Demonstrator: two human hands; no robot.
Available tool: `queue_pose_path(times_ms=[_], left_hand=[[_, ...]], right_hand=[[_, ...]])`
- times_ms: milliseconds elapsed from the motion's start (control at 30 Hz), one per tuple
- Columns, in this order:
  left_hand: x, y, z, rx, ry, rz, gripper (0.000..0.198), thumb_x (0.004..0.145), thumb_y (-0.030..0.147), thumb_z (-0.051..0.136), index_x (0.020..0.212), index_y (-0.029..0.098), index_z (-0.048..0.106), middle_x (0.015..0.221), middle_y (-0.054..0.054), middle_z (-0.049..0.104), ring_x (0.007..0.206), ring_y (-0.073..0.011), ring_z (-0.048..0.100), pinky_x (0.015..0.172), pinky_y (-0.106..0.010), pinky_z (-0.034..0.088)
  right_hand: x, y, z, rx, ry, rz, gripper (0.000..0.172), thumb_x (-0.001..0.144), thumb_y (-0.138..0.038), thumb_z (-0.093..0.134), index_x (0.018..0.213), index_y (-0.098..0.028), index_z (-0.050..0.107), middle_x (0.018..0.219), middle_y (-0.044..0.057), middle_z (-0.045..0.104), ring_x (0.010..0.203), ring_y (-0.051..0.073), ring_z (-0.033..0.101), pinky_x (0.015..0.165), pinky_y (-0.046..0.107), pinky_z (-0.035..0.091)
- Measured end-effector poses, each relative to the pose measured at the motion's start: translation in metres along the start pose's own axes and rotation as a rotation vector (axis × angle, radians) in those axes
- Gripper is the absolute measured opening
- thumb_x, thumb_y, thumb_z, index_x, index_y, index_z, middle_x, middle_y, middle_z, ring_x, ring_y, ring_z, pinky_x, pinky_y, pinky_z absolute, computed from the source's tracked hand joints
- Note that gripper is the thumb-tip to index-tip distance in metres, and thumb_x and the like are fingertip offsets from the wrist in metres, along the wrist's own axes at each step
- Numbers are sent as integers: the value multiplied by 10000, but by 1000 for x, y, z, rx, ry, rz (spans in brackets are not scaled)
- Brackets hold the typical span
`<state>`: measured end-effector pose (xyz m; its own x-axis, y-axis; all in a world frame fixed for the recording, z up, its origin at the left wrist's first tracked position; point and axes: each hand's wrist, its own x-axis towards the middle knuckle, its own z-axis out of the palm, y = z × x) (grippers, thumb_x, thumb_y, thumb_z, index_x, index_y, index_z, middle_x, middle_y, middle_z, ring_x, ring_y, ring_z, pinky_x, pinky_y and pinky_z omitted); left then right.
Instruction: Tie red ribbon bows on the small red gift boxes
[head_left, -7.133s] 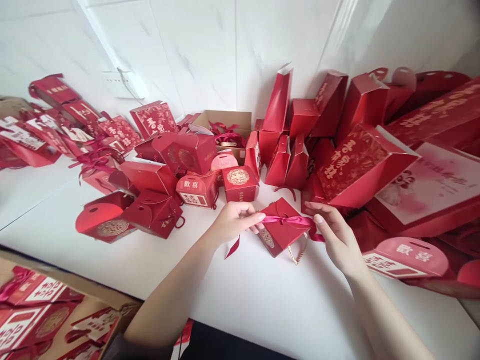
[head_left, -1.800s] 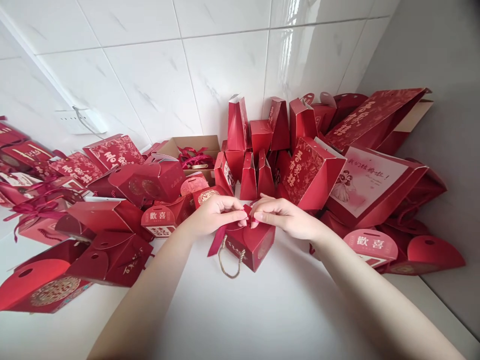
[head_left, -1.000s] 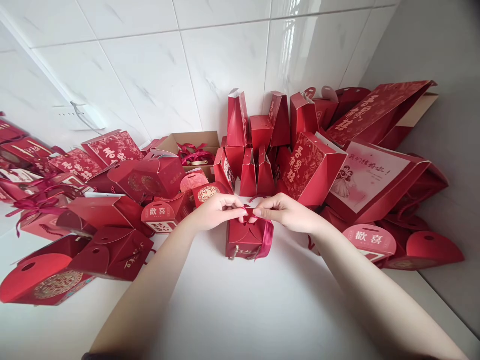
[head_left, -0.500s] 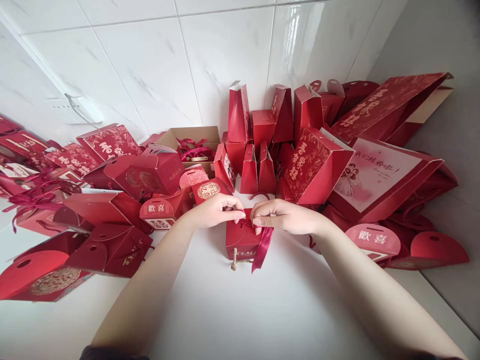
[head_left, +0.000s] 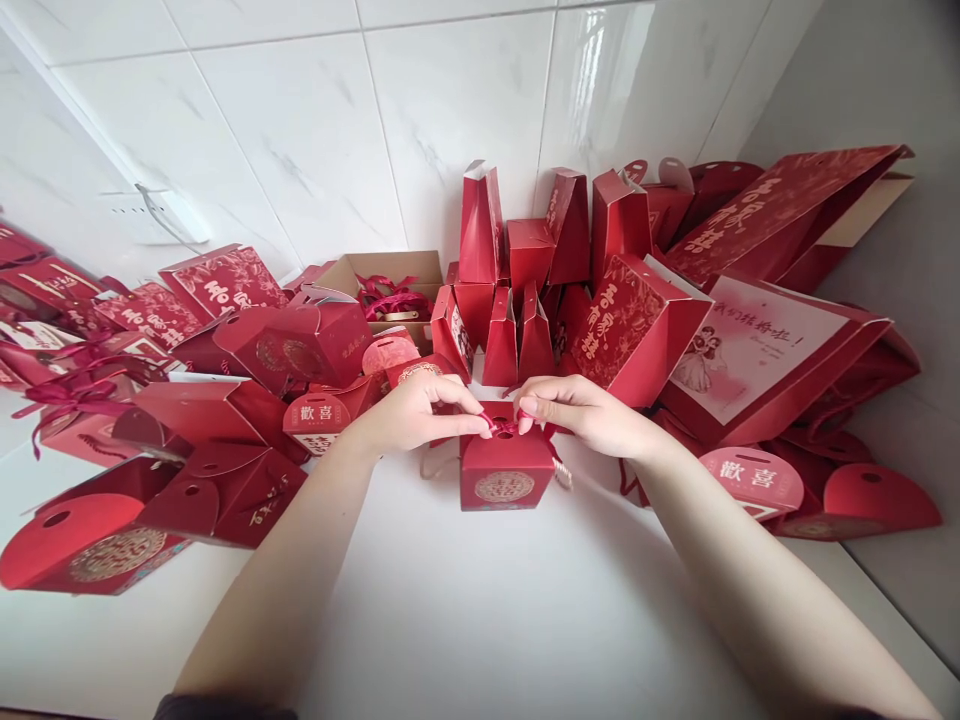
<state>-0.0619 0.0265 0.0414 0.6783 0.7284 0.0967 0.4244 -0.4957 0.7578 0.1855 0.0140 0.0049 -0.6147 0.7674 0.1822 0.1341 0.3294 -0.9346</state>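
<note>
Mid-worktop: red box, upright, gold round emblem facing wearer
Left hand: fingers pinching ribbon over box top
Right hand: fingers pinching same ribbon, just beside left
Open room: bare worktop from box's near face toward wearer
Tight side: tall boxes close behind hands
Left limit: box pile, near left wrist
Right edge: worktop meets grey wall
Writing: 歡喜 on flap box and pink flap; 吾家有囍 on patterned box; 我们结婚啦! on white panel
Brand: can't make out
</note>
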Motion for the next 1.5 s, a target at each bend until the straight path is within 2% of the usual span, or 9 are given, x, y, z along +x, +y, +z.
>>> queue_pose_path(times_ms=[267,533,700,800,933,1000,1133,1267,1500], left_hand=[[5,-11,8,-227,-56,-45,189,873,305,639,874,131,714,899,-67,742,858,-156,676,792,-257,507],[6,-11,8,-153,-38,-50,192,863,313,647,855,139,730,861,-54,732,796,-140,660,728,-239,504],[10,-30,10,-79,-72,-77,208,801,358,713,874,176,781,853,-48,727,743,-131,636,675,-233,495],[11,-36,12,-144,-81,-27,215,782,365,737,891,188,793,882,-65,736,816,-157,656,749,-256,517],[12,-38,19,-416,-103,126,179,802,307,732,928,194,789,997,-104,758,1061,-228,659,941,-343,510],[12,-37,22,-485,-148,123,169,819,295,716,932,188,783,1006,-109,762,1041,-230,679,953,-364,508],[14,-35,26,-356,-137,101,187,848,320,679,860,161,775,932,-100,763,956,-199,690,911,-327,506],[17,-36,29,-201,-71,51,225,856,347,660,835,158,780,857,-82,752,862,-166,667,832,-278,507],[17,-38,29,-210,-14,-16,218,833,345,683,827,155,791,840,-71,763,842,-156,671,810,-246,506]], right_hand=[[2,7,1,26,-10,39,402,936,-487,525,823,-148,708,894,61,635,789,151,558,778,302,453],[1,9,-1,53,0,84,396,917,-502,545,836,-154,716,883,48,612,673,112,524,613,244,443],[5,24,0,107,-28,236,432,901,-542,540,891,-149,719,573,-12,520,508,116,509,518,252,417],[6,27,2,110,-27,247,437,899,-539,543,897,-142,727,461,-33,473,467,116,490,497,245,399],[7,27,3,133,-15,250,419,886,-533,562,860,-145,716,450,-45,486,382,86,419,408,233,321],[6,28,3,161,-24,282,416,889,-539,551,874,-153,707,424,-51,476,351,93,416,379,236,305],[5,30,3,190,-11,264,401,880,-546,568,863,-171,706,455,-28,522,405,119,492,417,248,376],[5,26,5,217,13,243,409,850,-572,601,827,-178,705,513,-5,559,445,129,494,433,268,397],[7,24,1,285,49,238,338,829,-466,681,719,-146,689,599,-10,563,535,87,471,517,243,385]])
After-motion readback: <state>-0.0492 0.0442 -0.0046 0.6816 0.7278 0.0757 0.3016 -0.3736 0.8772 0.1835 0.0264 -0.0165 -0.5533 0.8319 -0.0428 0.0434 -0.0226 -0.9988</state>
